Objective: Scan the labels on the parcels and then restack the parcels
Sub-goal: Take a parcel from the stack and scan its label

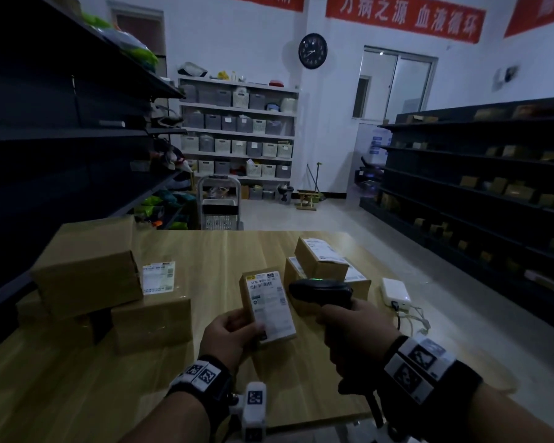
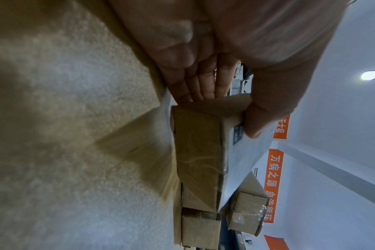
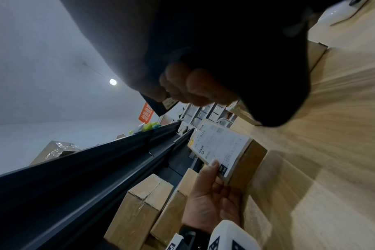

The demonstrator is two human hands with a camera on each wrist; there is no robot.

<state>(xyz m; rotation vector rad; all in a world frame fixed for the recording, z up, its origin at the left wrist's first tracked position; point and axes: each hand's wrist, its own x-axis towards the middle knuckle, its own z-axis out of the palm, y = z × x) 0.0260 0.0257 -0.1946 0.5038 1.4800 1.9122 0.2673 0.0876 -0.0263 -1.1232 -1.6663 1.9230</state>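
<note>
Mid-scan, I judge: the left hand [image 1: 229,334] grips a small parcel [image 1: 267,304], the right hand [image 1: 354,330] grips the scanner [image 1: 320,292]; left-of-frame boxes [image 1: 87,276] await.

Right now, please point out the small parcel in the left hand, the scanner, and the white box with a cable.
small parcel [image 1: 269,306], head view, on its white label.
scanner [image 1: 320,290], head view, on its black head.
white box [image 1: 396,290], head view, on its top face.
</note>
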